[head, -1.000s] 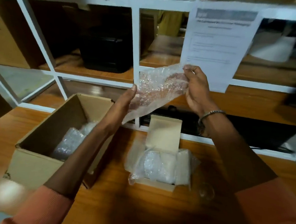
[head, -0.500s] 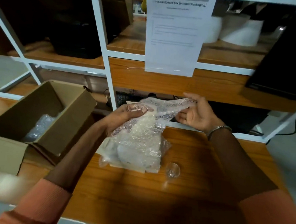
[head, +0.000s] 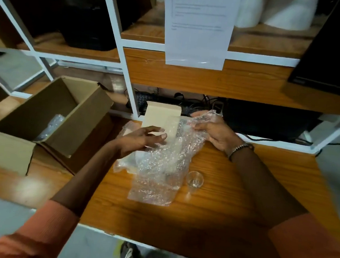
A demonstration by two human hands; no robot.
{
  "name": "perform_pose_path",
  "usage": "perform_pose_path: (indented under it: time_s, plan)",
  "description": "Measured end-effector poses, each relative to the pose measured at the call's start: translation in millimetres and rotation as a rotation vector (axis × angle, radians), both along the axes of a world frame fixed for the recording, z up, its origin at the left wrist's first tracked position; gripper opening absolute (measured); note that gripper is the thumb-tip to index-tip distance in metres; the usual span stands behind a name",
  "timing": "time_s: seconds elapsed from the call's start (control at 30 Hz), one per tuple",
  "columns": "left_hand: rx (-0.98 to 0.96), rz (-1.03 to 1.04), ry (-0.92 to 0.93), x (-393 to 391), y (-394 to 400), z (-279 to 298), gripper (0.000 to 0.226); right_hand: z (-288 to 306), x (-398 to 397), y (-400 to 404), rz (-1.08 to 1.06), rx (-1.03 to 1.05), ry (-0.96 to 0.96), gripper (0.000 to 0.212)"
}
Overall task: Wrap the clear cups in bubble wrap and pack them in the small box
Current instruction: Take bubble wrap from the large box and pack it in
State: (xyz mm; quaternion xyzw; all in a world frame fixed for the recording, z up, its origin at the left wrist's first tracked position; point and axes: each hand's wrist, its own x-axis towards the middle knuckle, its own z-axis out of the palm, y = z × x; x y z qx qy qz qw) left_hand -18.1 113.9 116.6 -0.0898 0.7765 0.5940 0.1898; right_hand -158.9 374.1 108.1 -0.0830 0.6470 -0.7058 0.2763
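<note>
A sheet of bubble wrap (head: 160,168) hangs from my two hands down onto the wooden table (head: 231,193). My right hand (head: 215,130) pinches its top right corner. My left hand (head: 142,141) holds its left edge with fingers partly spread. Behind the sheet stands the small box (head: 161,118), its pale flap raised and bubble wrap bulging from its left side. A clear cup (head: 195,179) stands upright and bare on the table, just right of the sheet's lower end.
A larger open cardboard box (head: 51,112) with bubble wrap inside sits at the left. White-framed shelves rise behind the table, with a printed paper sheet (head: 198,28) taped up. A black keyboard (head: 145,102) and cables lie under the shelf. The table's front edge is near me.
Both hands have come down from chest height toward the table, lowering the bubble wrap until its end lies on the wood in front of the small box. My view has tilted downward.
</note>
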Motion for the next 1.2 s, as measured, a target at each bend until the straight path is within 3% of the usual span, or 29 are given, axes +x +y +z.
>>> perform_pose_path:
  time_s: [0.1,0.23,0.3,0.37,0.53,0.67,0.83,0.97,1.2]
  plan:
    - [0.114,0.200,-0.010,-3.3,29.2,-18.5,0.073,-16.6,20.6,-10.9,0.105,0.001,0.033,0.037]
    - [0.120,0.368,0.088,-2.8,44.2,-37.6,0.029,-25.9,26.3,-5.4,0.104,-0.004,0.034,0.050]
    - [0.058,0.403,0.147,1.8,38.0,-40.9,0.014,-33.5,29.1,9.5,0.108,0.150,0.025,0.073]
    - [-0.018,0.427,0.188,9.3,29.5,-43.4,0.015,-48.5,35.9,28.0,0.206,0.382,0.115,0.089]
    - [-0.058,0.499,0.234,29.1,30.5,-54.7,0.016,-98.5,64.2,47.7,0.585,0.738,0.335,0.087]
    - [0.034,0.555,0.217,36.4,44.0,-62.7,0.017,-113.0,72.8,44.2,0.585,0.974,0.531,0.087]
    - [0.102,0.588,0.263,42.5,39.6,-59.7,0.022,-95.6,68.1,48.2,0.500,0.885,0.582,0.066]
    - [0.160,0.610,0.275,45.4,32.1,-53.8,0.021,-33.0,53.7,43.2,0.503,0.629,0.420,0.052]
    - [0.377,0.549,0.325,43.2,22.5,-29.1,0.027,35.3,52.9,-10.0,0.348,0.000,0.224,0.057]
